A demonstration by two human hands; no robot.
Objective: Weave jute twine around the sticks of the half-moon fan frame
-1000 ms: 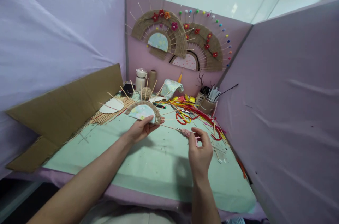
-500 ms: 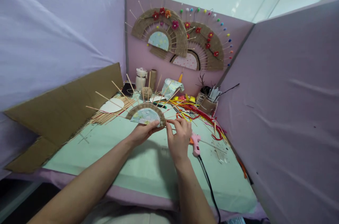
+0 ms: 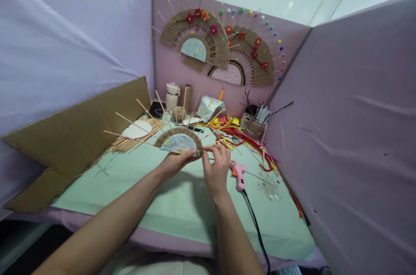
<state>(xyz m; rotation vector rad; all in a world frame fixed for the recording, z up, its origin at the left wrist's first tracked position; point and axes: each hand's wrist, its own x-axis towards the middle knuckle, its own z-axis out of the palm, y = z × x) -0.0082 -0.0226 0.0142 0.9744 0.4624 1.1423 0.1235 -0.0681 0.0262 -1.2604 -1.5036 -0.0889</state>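
A half-round fan piece (image 3: 178, 142) with a pale floral centre, a brown twine band and thin wooden sticks fanning outward is held above the table. My left hand (image 3: 177, 163) grips its lower right edge, thumb on the front. At the band's right end, my right hand (image 3: 216, 163) has thumb and fingertips pinched together; whatever lies between them is too small to make out. Just right of that hand, a pink glue gun (image 3: 239, 175) rests on the table, its black cord running toward the front.
Wooden sticks and a white oval (image 3: 138, 129) lie at the left beside a cardboard sheet (image 3: 87, 127). Behind are a twine ball (image 3: 179, 113), a white jar (image 3: 172, 97) and coloured pipe cleaners (image 3: 247, 138). Finished fans (image 3: 195, 28) hang on the back panel.
My right hand has shifted slightly left, its fingers drawn closer to the band's end. My left hand keeps its grip on the fan piece.
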